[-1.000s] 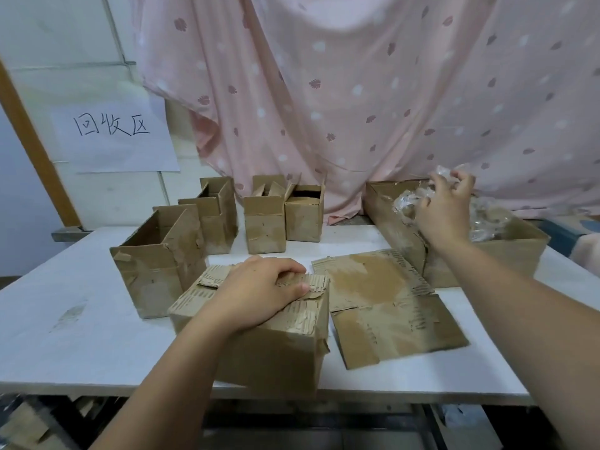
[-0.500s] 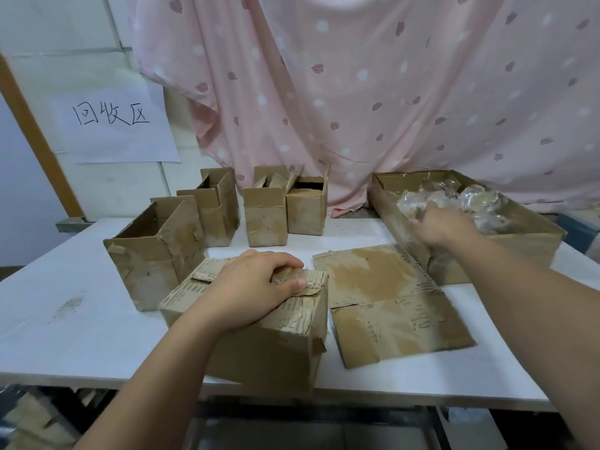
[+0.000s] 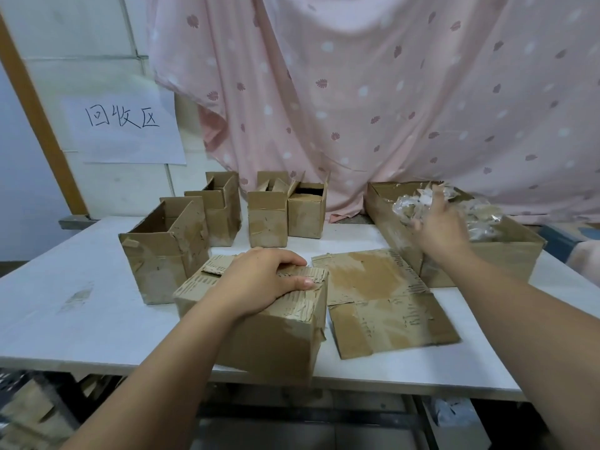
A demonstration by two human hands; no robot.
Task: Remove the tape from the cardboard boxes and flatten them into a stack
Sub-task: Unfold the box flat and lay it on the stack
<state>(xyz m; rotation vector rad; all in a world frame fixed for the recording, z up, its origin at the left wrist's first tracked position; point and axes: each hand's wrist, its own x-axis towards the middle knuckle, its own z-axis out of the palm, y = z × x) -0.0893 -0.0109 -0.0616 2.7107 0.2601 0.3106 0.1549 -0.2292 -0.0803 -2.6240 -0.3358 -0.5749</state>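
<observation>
Right hand has come up since half a second ago. It was low at the near rim of the tape carton and is now raised over it with the fingers splayed. It's blurred, but nothing looks pinched, so I read it as let go. The crumpled tape wads lie in the carton just past the fingertips, at 1 o'clock from the hand.

Left hand hasn't shifted. It rests on top of the closed box at 6 o'clock on the table, fingers curled over the top flap edge and thumb lying along it, holding the box steady.

Progress, judged from the layout:
- Done: flattened cardboard lies flat at 3 o'clock from the closed box, touching its right side. Can't tell if it's one sheet or two.
- In hand: the closed box's top skin is torn down to the corrugation, so the top tape looks stripped, but the box is not yet collapsed.
- Left: four open boxes standing, one at 10 o'clock and three at 11–12 o'clock. Their sides show glossy patches, probably tape residue, but I'm not sure.

That's roughly one of six down, so the job is still early. There's barely a stack so far.
</observation>
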